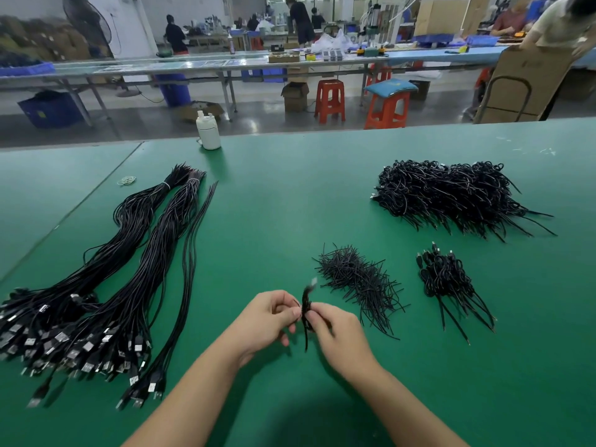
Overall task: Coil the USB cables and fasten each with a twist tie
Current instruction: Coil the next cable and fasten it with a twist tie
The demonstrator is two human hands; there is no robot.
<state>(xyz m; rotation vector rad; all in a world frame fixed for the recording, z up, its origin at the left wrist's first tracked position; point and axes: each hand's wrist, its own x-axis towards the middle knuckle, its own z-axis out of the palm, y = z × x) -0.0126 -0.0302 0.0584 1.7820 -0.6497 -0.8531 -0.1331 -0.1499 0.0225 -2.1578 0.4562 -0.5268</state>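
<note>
A small coiled black USB cable (306,301) is held upright between both hands above the green table (274,204). My left hand (267,321) pinches it from the left and my right hand (335,330) pinches it from the right; a tail hangs down below the fingers. Whether a twist tie is on it is blurred. Loose black twist ties (358,279) lie in a heap just right of the hands. Uncoiled USB cables (106,285) lie in long bundles at the left, plugs toward me.
A small pile of coiled cables (448,279) lies at the right, and a large pile of coiled cables (451,195) lies behind it. A white bottle (208,132) stands at the table's far edge. A rubber band (126,180) lies far left. People work at benches beyond.
</note>
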